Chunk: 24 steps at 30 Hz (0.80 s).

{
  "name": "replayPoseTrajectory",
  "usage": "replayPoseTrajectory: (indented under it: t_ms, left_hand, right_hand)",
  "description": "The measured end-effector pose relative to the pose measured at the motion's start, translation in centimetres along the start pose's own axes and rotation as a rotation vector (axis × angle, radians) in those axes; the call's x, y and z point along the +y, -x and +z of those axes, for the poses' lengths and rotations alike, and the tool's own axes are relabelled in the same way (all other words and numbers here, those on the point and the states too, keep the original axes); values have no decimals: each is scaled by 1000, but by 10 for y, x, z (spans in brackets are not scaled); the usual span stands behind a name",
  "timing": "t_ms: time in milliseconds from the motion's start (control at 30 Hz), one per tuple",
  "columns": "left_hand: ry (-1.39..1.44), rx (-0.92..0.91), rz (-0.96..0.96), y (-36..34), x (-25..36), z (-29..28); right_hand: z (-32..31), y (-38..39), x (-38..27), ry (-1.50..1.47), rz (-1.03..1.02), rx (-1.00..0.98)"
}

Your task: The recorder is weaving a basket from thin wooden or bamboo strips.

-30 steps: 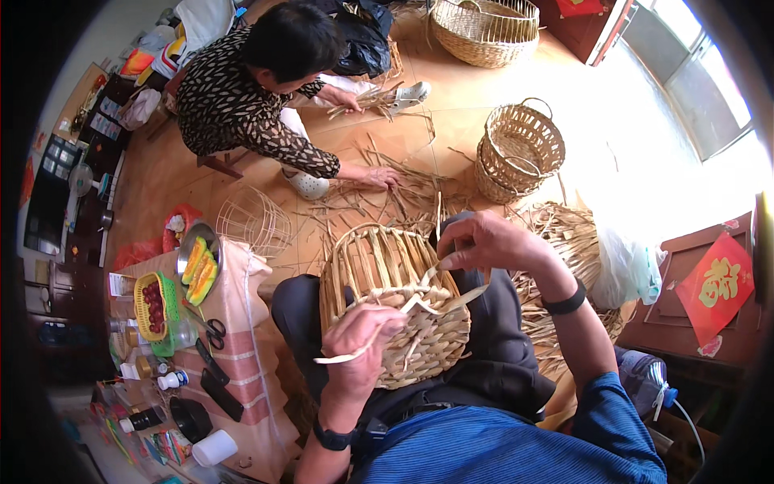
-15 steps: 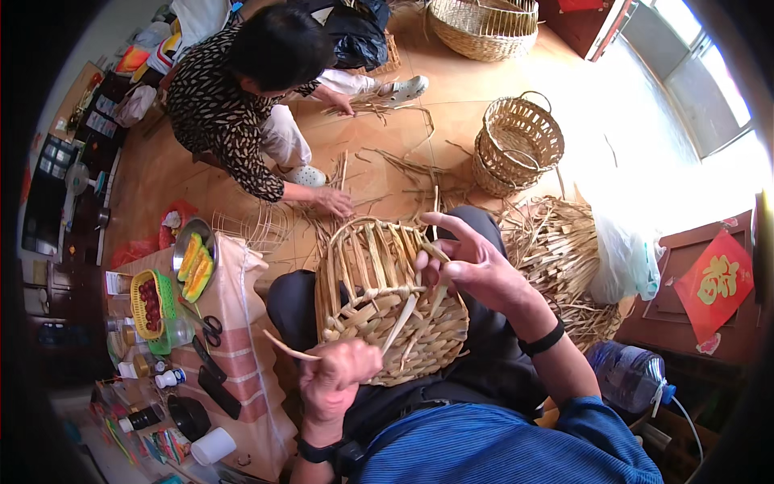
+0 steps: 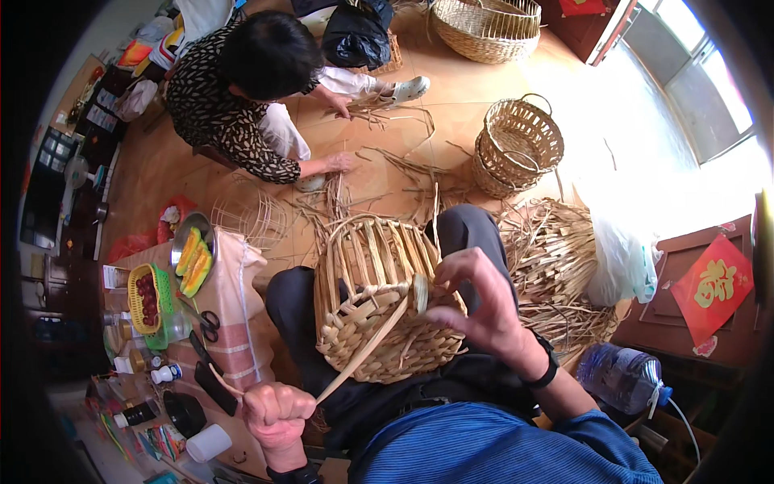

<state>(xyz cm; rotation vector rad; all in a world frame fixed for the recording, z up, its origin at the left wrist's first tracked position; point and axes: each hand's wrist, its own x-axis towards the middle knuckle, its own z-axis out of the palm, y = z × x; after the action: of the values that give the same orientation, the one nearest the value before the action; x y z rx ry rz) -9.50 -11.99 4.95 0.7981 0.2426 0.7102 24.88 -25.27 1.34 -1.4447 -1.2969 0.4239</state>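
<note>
A half-woven wicker basket (image 3: pixel 379 298) lies on my lap, its upright ribs pointing away from me. My left hand (image 3: pixel 278 413) is closed around a long flat cane strip (image 3: pixel 367 347) that runs up to the basket's side. My right hand (image 3: pixel 476 302) sits at the basket's right side, pinching the strip's upper end between thumb and fingers, with the other fingers spread.
A person (image 3: pixel 242 89) crouches on the floor ahead, hands on loose cane strips (image 3: pixel 387 169). Finished baskets (image 3: pixel 516 145) and a larger basket (image 3: pixel 488 28) stand beyond. A bundle of cane (image 3: pixel 556 266) lies at my right. A cluttered table (image 3: pixel 177 323) with fruit and scissors stands at my left.
My left hand has pulled the strip down and toward me, drawing it taut. My right hand moved from the basket's top to its right side. The person ahead shifted back.
</note>
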Motion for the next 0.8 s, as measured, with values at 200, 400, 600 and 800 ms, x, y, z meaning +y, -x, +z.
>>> replayPoseTrajectory:
  t_ms: [200, 400, 600, 800]
  left_hand:
    - [58, -21, 46, -4, 4, 14]
    - [104, -64, 80, 2, 19, 26]
    - [58, -52, 151, 11, 43, 23]
    - [34, -5, 152, 11, 45, 16]
  right_hand:
    - [23, 1, -4, 327, -196, 143]
    - [24, -15, 18, 280, -158, 161]
    - [35, -11, 15, 205, 38, 166]
    - [43, -5, 11, 366, -148, 150]
